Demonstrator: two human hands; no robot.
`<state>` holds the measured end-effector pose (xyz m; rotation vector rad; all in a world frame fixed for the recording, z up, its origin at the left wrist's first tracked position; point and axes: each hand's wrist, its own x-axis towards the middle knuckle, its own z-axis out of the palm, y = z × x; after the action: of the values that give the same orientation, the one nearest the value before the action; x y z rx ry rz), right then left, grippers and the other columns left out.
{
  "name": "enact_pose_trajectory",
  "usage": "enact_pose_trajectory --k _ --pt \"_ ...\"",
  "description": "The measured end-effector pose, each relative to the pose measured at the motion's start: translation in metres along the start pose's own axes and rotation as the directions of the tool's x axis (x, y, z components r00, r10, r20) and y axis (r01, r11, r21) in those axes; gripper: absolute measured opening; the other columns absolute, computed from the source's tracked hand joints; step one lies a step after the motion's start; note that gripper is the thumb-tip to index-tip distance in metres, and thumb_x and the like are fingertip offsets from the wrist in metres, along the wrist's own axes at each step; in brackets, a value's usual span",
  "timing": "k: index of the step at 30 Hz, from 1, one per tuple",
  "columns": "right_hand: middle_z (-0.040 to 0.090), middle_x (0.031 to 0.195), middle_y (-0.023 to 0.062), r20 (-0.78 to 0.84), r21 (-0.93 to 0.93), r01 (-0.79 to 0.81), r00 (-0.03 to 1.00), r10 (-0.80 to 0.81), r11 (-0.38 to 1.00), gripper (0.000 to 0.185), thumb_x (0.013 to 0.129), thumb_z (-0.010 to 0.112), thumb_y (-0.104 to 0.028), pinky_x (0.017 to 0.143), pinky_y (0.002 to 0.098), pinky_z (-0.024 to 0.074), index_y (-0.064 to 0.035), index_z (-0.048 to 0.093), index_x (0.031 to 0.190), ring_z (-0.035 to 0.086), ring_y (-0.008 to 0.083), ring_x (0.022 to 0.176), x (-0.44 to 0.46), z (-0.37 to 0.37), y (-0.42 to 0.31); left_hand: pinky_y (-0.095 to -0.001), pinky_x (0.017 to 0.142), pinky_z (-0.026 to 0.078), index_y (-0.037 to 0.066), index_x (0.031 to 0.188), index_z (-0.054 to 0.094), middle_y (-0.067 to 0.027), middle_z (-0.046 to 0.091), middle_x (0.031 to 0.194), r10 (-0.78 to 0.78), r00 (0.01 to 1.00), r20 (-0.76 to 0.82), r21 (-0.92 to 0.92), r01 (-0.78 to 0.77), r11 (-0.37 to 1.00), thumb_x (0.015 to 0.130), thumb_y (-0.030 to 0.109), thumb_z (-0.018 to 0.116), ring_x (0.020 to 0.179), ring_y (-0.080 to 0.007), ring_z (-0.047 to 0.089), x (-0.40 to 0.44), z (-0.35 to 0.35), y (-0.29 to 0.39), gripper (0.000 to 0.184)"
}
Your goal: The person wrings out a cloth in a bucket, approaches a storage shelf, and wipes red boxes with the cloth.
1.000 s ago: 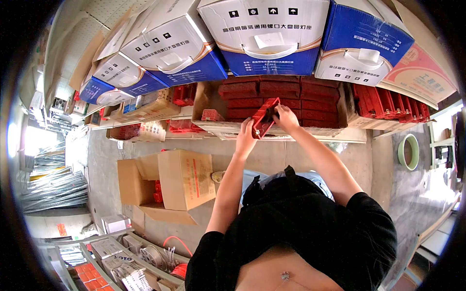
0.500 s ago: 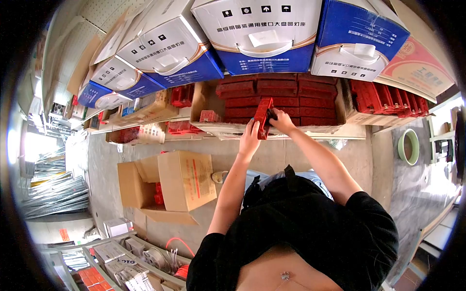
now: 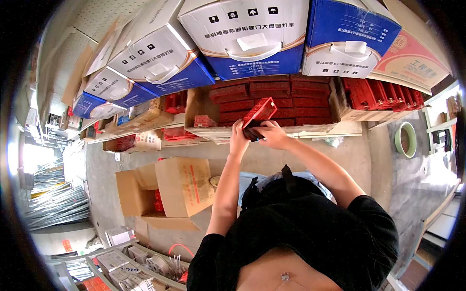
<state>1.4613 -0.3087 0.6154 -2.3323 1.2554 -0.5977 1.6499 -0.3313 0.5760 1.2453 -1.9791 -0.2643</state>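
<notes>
Between my two hands a red box-like piece (image 3: 260,111) is held tilted, its upper end pointing up and to the right. My left hand (image 3: 239,139) grips its lower left side. My right hand (image 3: 273,135) is closed at its lower right part, near something dark whose details are too small to make out. Just beyond the hands, an open carton (image 3: 310,128) on the shelf holds stacked rows of red pieces (image 3: 295,103). A smaller red piece (image 3: 204,121) lies in the carton's left front corner.
White and blue boxes (image 3: 242,36) line the shelf above. More red pieces (image 3: 381,94) stand in a carton at the right. An open cardboard box (image 3: 182,186) with red items is on the floor at left. A green tub (image 3: 405,139) stands at far right.
The red piece has been turned from nearly upright to a slant, its upper end leaning right. Both hands have shifted slightly left and remain on it. The whole view has shifted a little.
</notes>
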Motion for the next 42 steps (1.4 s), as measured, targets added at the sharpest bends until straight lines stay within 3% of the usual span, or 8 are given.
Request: enact_pose_trajectory --k 2,7,10,17,21,29,37,42 --pt "0.059 0.115 0.0067 0.083 -0.147 -0.049 0.995 0.061 0.988 0.048 0.078 0.054 -0.031 0.101 0.0418 0.0315 -0.0108 0.054 0.122 0.046 0.025 0.114 0.007 -0.001 -0.002 -0.0435 0.081 0.05 0.005 0.117 0.037 -0.0194 0.046 0.12 -0.006 1.0 0.016 -0.011 0.006 1.0 0.07 0.012 0.072 0.103 -0.0387 0.052 -0.004 0.0 0.003 0.059" --pt "0.06 0.113 0.0074 0.143 -0.193 -0.055 0.986 0.084 0.98 0.045 0.082 0.05 -0.034 0.102 0.0431 0.0316 -0.0128 0.054 0.121 0.047 0.0245 0.113 0.016 -0.009 -0.005 -0.0432 0.082 0.05 0.004 0.117 0.036 -0.0204 0.046 0.121 -0.005 0.999 0.048 0.023 0.004 1.0 0.068 0.018 0.077 0.105 -0.0386 0.052 -0.012 -0.002 -0.001 0.065" --pt "0.06 0.114 0.0081 0.188 -0.23 -0.092 0.973 0.137 0.969 0.045 0.082 0.05 -0.034 0.101 0.0433 0.0327 -0.0134 0.054 0.122 0.047 0.0249 0.113 0.019 -0.009 -0.001 -0.0444 0.072 0.053 0.005 0.119 0.038 -0.0187 0.047 0.121 0.016 0.999 0.031 0.031 -0.017 0.999 0.073 0.016 0.07 0.098 -0.0398 0.056 -0.014 -0.006 0.005 0.057" --pt "0.056 0.121 0.0111 0.197 -0.265 -0.358 0.889 0.414 0.895 0.044 0.081 0.053 -0.032 0.099 0.045 0.0343 -0.0119 0.053 0.121 0.043 0.0277 0.12 0.013 -0.014 0.052 -0.0428 0.069 0.054 0.006 0.12 0.042 -0.0157 0.047 0.125 0.042 0.991 0.125 0.102 -0.055 0.993 0.076 0.015 0.066 0.095 -0.0366 0.058 -0.023 -0.011 -0.001 0.051" --pt "0.048 0.131 0.012 0.171 -0.283 -0.313 0.914 0.368 0.907 0.051 0.082 0.055 -0.032 0.099 0.0459 0.0347 -0.0096 0.046 0.127 0.041 0.0295 0.123 0.009 -0.01 0.053 -0.0428 0.067 0.054 0.007 0.121 0.044 -0.0126 0.047 0.127 0.047 0.988 0.15 0.11 -0.064 0.992 0.077 0.011 0.062 0.092 -0.0349 0.06 -0.018 -0.01 0.002 0.048" --pt "0.06 0.112 0.0124 -0.026 -0.164 -0.326 0.945 0.326 0.931 0.044 0.08 0.06 -0.029 0.095 0.043 0.0352 -0.0057 0.051 0.116 0.045 0.0299 0.113 0.029 0.002 0.058 -0.0435 0.07 0.053 0.007 0.123 0.043 -0.0122 0.044 0.13 0.036 0.99 0.14 0.142 -0.056 0.988 0.078 0.01 0.06 0.096 -0.0362 0.058 -0.008 -0.001 -0.002 0.047" --pt "0.064 0.095 0.0052 -0.133 -0.037 0.035 0.99 -0.039 0.999 0.031 0.068 0.063 -0.026 0.088 0.042 0.0348 -0.012 0.07 0.095 0.049 0.0229 0.106 0.02 0.019 0.023 -0.0433 0.073 0.053 0.008 0.121 0.042 -0.0137 0.044 0.127 -0.057 0.991 0.118 0.068 0.049 0.996 0.077 0.013 0.063 0.1 -0.0365 0.055 0.007 0.001 0.002 0.049" --pt "0.048 0.126 0.0037 0.129 0.006 -0.059 0.99 0.058 0.998 0.036 0.068 0.064 -0.031 0.101 0.0537 0.0186 -0.0151 0.069 0.1 0.034 0.0271 0.121 0.021 0.013 0.009 -0.0443 0.079 0.051 0.009 0.12 0.039 -0.0155 0.044 0.124 -0.012 0.996 0.086 -0.003 0.012 1.0 0.074 0.011 0.066 0.106 -0.0379 0.051 0.007 -0.002 -0.015 0.054"
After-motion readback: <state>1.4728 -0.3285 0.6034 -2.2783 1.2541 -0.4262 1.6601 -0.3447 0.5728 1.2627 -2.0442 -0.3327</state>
